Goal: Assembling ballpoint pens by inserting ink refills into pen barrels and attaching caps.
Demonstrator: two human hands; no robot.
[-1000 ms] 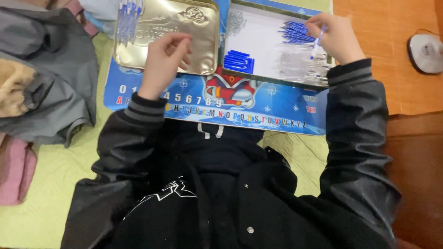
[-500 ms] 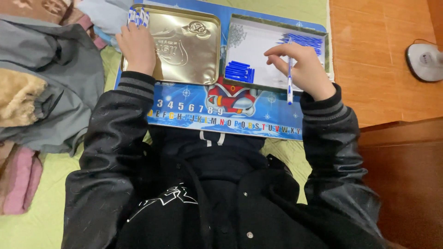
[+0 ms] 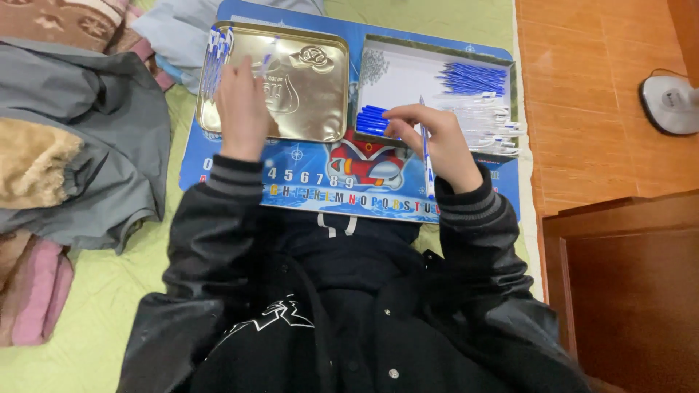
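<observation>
My right hand [image 3: 435, 138] holds a slim pen barrel [image 3: 426, 156] upright between its fingers, and its fingertips reach a small pile of blue caps [image 3: 373, 120] at the front left of a white open box [image 3: 408, 73]. In that box lie blue refills [image 3: 475, 76] at the back right and clear pen barrels [image 3: 484, 120] below them. My left hand [image 3: 242, 109] hovers over a gold metal tin lid [image 3: 306, 87], fingers together; whether it holds anything I cannot see. Assembled blue-capped pens [image 3: 216, 51] lie along the lid's left edge.
Lid and box rest on a blue printed lap board [image 3: 342, 182] across my knees. Grey and brown clothes [image 3: 73, 138] are heaped at the left on a green sheet [image 3: 95, 306]. A wooden floor, a white round device [image 3: 670, 102] and dark wooden furniture [image 3: 626, 291] lie to the right.
My left hand moved from the lid's far left corner down to the lid's middle. My right hand shifted left with the pen barrel to the blue caps.
</observation>
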